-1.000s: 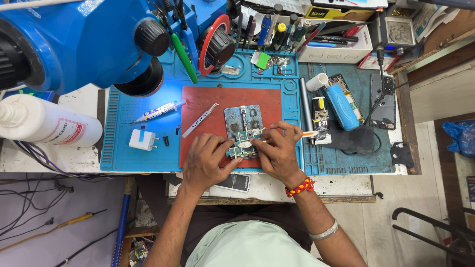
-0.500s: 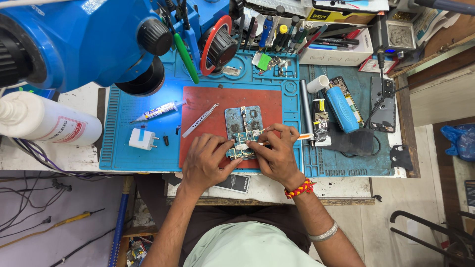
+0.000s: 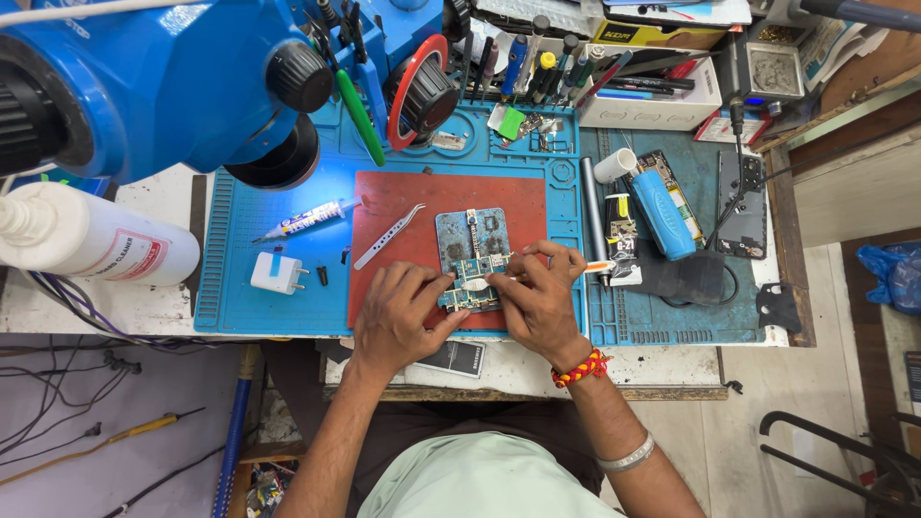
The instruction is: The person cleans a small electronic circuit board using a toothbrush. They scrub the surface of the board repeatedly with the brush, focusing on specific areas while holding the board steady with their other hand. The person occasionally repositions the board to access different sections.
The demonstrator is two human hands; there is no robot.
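At the left edge of the desk (image 3: 144,312) a white plastic bottle (image 3: 91,245) lies on its side, and a blue microscope head (image 3: 163,82) overhangs the far left corner; a nudge from an elbow could roll the bottle toward the blue work mat (image 3: 278,317). On that mat, left of the red pad (image 3: 403,197), sit a small white plug adapter (image 3: 276,272), a thin syringe tube (image 3: 307,217) and metal tweezers (image 3: 387,236), all loose and easy to sweep off with a sleeve or forearm. The left hand (image 3: 401,317) presses down near the front edge of the red pad, its fingers curled and bearing on the left side of the small circuit board (image 3: 473,280), which rests in a grey holder plate (image 3: 472,240) at the middle of the pad. The right hand (image 3: 539,299) pinches a slim white and orange tool (image 3: 590,268) between closed fingers, its tip hidden at the board. A slip could gouge the board or flick off a tiny part (the parts are too small to make out), and uneven pressure from the left fingers might tilt the board in its holder. Toward the right edge a blue cylinder (image 3: 662,213) and a black cable (image 3: 700,278) lie close to the right wrist and could be snagged.
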